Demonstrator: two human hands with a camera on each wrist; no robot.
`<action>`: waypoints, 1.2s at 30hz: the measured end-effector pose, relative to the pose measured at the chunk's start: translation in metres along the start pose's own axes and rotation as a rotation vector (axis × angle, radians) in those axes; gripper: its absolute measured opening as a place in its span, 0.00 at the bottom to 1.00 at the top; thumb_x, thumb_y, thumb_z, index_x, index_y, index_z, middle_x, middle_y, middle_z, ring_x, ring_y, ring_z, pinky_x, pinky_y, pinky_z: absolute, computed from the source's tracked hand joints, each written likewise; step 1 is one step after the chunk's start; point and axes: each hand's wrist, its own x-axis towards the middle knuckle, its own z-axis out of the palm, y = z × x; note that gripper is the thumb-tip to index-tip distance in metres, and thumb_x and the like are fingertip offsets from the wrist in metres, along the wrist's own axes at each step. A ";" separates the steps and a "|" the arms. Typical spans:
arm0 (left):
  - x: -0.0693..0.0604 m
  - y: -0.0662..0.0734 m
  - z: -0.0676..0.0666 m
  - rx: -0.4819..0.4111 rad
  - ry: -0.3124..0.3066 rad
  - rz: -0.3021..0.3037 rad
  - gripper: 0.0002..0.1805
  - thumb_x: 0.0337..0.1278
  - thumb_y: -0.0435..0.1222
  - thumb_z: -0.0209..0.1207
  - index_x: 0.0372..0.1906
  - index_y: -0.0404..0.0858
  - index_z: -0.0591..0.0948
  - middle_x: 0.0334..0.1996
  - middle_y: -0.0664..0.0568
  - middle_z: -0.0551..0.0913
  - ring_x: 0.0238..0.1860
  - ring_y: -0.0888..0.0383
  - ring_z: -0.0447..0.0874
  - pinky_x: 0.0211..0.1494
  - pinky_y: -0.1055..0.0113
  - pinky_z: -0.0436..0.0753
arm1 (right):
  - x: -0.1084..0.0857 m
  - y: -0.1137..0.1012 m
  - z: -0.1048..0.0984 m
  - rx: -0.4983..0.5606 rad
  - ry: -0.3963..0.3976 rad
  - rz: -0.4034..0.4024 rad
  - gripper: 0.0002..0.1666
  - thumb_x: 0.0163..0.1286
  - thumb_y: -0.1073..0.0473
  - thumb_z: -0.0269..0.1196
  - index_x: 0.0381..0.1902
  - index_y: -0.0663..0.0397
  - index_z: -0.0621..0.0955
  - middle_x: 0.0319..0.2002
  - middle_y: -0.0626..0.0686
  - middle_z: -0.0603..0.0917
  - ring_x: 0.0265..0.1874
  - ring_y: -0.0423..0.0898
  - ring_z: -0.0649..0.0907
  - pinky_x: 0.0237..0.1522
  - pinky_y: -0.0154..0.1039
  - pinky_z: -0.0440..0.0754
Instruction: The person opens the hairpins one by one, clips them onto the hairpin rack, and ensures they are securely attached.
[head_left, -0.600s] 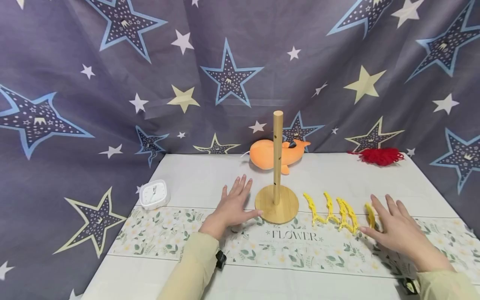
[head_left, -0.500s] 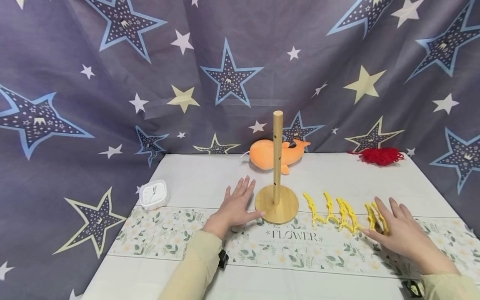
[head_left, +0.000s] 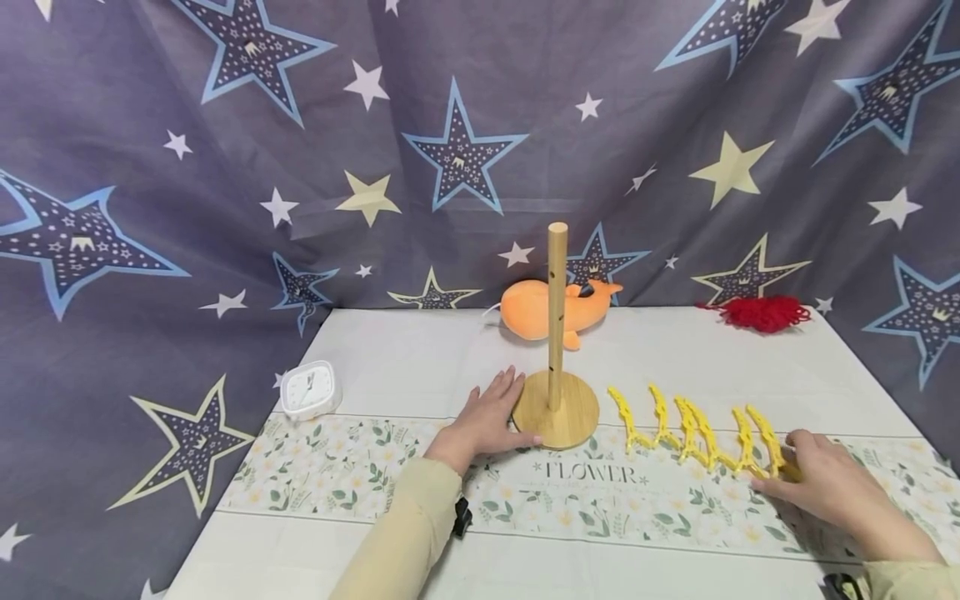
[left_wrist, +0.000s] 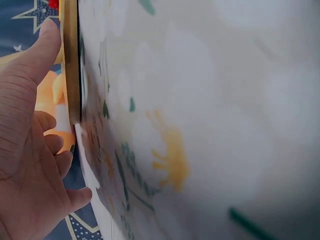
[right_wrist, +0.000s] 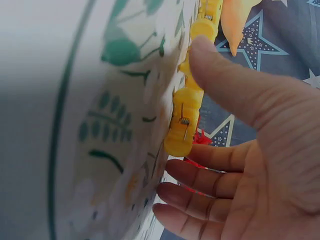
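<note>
The left hand (head_left: 487, 425) lies beside the round base (head_left: 557, 421) of a wooden post (head_left: 557, 317), fingertips at its left edge and thumb at its front, fingers straight. A row of yellow clips (head_left: 660, 415) lies on the flowered cloth right of the base. At the row's right end is the right hand (head_left: 828, 483), its thumb and index finger around the end of the last clips, not closed on them. In the right wrist view a yellow clip (right_wrist: 184, 122) with a metal spring lies between the thumb and the bent fingers; contact is hard to tell.
An orange plush whale (head_left: 525, 310) lies behind the post. Red yarn (head_left: 765, 313) sits at the table's back right, and a white square clock (head_left: 309, 390) stands at the left. A star-patterned curtain (head_left: 480, 242) hangs behind the table.
The left hand has moved right, up to the wooden base. The right hand has shifted right and nearer the front, its fingers more bent, and more of the right-hand clips show.
</note>
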 end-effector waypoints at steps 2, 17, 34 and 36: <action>0.001 0.001 0.001 -0.006 -0.009 -0.006 0.59 0.51 0.67 0.59 0.79 0.43 0.46 0.78 0.49 0.41 0.77 0.53 0.39 0.75 0.43 0.47 | 0.000 0.001 0.000 -0.012 -0.014 0.000 0.53 0.49 0.27 0.69 0.40 0.78 0.73 0.31 0.63 0.76 0.31 0.59 0.75 0.34 0.56 0.75; 0.001 0.005 0.000 0.018 -0.043 -0.026 0.58 0.51 0.67 0.59 0.78 0.39 0.50 0.78 0.49 0.48 0.77 0.51 0.46 0.75 0.45 0.46 | -0.001 0.003 -0.002 -0.038 0.019 0.013 0.30 0.54 0.40 0.73 0.29 0.61 0.75 0.22 0.51 0.68 0.23 0.48 0.68 0.24 0.42 0.62; 0.003 0.003 0.002 -0.013 -0.057 -0.038 0.59 0.50 0.67 0.60 0.78 0.39 0.49 0.77 0.49 0.49 0.77 0.51 0.44 0.75 0.45 0.44 | -0.002 -0.024 -0.017 0.113 0.309 -0.073 0.29 0.65 0.53 0.66 0.52 0.73 0.75 0.41 0.71 0.82 0.34 0.63 0.83 0.30 0.58 0.78; 0.004 0.004 0.002 -0.018 -0.055 -0.036 0.59 0.50 0.67 0.60 0.78 0.39 0.49 0.77 0.49 0.49 0.77 0.51 0.44 0.75 0.44 0.43 | -0.001 -0.032 -0.017 0.131 0.344 -0.105 0.27 0.65 0.54 0.66 0.53 0.72 0.75 0.41 0.71 0.83 0.36 0.65 0.83 0.32 0.60 0.78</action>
